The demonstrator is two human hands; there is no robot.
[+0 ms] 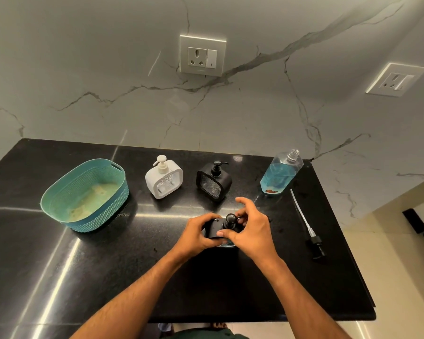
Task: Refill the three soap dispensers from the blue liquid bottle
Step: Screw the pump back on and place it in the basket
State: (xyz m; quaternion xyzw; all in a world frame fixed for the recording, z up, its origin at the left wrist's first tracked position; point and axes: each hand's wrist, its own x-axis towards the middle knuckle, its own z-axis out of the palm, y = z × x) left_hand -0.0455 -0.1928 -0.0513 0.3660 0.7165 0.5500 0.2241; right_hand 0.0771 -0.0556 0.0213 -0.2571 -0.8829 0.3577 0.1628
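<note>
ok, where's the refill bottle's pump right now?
In the head view the pump lies flat on the counter at the right edge, just in front of the open blue bottle and right of the right hand.

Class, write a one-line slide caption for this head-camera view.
Both hands, left hand and right hand, grip a black dispenser on the black counter; open blue liquid bottle stands behind.
</note>
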